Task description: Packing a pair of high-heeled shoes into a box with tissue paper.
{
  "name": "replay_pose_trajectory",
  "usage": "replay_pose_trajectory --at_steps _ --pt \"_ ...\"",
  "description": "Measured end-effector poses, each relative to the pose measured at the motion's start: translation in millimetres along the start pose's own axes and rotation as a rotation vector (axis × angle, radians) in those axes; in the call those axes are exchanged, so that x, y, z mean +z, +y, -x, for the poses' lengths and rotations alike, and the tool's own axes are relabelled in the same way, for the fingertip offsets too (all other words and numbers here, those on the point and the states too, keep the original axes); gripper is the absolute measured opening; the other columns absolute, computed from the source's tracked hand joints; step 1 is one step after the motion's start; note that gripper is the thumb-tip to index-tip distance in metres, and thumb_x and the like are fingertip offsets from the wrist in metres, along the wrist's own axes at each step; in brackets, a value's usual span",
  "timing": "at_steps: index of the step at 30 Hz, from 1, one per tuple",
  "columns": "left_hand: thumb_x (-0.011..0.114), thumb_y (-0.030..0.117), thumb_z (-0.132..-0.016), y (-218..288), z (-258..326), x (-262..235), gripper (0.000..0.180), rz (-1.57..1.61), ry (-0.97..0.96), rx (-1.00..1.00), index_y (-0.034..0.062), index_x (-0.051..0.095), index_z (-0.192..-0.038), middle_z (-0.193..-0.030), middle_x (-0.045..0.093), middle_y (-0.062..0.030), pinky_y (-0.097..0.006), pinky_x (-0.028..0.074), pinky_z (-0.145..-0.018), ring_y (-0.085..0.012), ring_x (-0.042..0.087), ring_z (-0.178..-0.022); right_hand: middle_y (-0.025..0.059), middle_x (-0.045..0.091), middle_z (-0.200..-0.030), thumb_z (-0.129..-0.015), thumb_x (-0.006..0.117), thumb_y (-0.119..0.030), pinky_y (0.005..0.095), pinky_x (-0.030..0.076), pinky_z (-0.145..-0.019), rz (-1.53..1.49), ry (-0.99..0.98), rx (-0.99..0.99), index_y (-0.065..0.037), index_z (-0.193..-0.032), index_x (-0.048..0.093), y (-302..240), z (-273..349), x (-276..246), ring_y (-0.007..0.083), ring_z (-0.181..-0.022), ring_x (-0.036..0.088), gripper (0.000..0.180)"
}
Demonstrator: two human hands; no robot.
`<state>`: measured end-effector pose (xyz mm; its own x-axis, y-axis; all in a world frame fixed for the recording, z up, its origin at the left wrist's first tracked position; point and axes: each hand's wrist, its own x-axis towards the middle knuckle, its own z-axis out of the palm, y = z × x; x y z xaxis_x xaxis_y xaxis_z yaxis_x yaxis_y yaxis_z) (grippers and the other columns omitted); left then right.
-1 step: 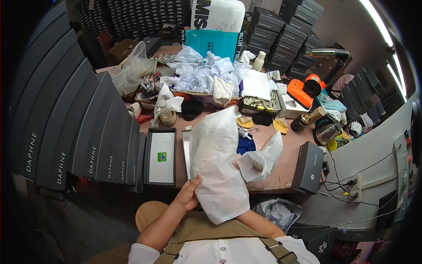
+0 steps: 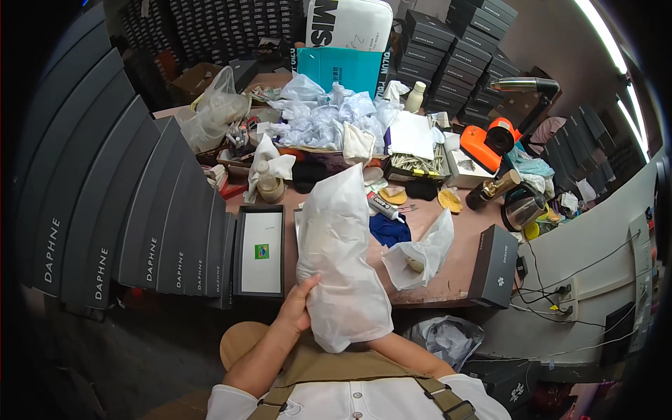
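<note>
A white translucent bag (image 2: pixel 336 259), bulging with something I cannot make out, stands tilted before me. My left hand (image 2: pixel 301 306) grips its lower left side, thumb on the front. My right forearm (image 2: pixel 409 353) runs behind the bag's lower end, which hides my right hand and its fingers. Left of the bag lies an open shallow box part (image 2: pixel 260 250) with a white lining and a small green card (image 2: pixel 262 251). On the right, a second white bag (image 2: pixel 423 255) lies with its mouth toward me, something pale inside.
Dark grey boxes (image 2: pixel 105 203) are stacked along the left. Crumpled white paper (image 2: pixel 322 115) heaps at the table's back. A glue tube (image 2: pixel 385 207) lies near a blue cloth (image 2: pixel 390 229). An orange tool (image 2: pixel 490 143), a metal kettle (image 2: pixel 521 208) and a grey box (image 2: pixel 492 266) stand right.
The bag has shifted slightly left and turned more upright with my hands, baring more of the glue tube and the blue cloth. My left hand keeps its grip.
</note>
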<state>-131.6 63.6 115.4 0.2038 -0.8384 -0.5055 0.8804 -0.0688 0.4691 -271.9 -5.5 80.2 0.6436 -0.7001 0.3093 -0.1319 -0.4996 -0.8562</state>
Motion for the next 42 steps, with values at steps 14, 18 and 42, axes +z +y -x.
replay_pose_trajectory --at_steps 14,18,42 --pt "0.06 -0.011 -0.06 -13.3 -37.2 -26.2 0.095 -1.464 -0.65 0.814 0.0111 0.024 -0.145 -0.109 0.053 -0.017 -0.037 0.048 -0.083 -0.0353 0.057 -0.098 0.0135 0.054 -0.122 -0.092 0.046 -0.031 0.0398 0.045 -0.095 -1.102 0.213 0.876 0.001 -0.129 0.042 2.9 -23.2 -49.1 0.0269 -0.11 0.055 0.049" --pt "0.07 0.003 -0.076 61.5 -54.2 -43.1 0.081 -1.228 0.204 0.594 0.0084 0.027 -0.145 -0.085 0.058 -0.007 -0.026 0.047 -0.063 -0.0115 0.053 -0.066 0.0139 0.059 -0.117 -0.088 0.049 -0.02 0.0413 0.047 -0.089 -0.73 -0.298 0.82 0.002 -0.128 0.044 37.1 -43.1 -17.4 0.0301 -0.102 0.059 0.047" --pt "0.054 0.008 -0.076 32.7 -171.5 -72.8 0.011 -2.328 -0.534 0.374 0.0068 0.062 -0.083 -0.088 0.063 -0.0112 -0.057 0.021 -0.108 -0.0255 0.059 -0.095 0.0104 0.057 -0.087 -0.079 0.053 -0.014 0.0459 0.04 -0.088 1.013 -0.31 0.176 -0.008 -0.086 0.063 127.4 -67.0 -189.6 0.0275 -0.09 0.056 0.014"
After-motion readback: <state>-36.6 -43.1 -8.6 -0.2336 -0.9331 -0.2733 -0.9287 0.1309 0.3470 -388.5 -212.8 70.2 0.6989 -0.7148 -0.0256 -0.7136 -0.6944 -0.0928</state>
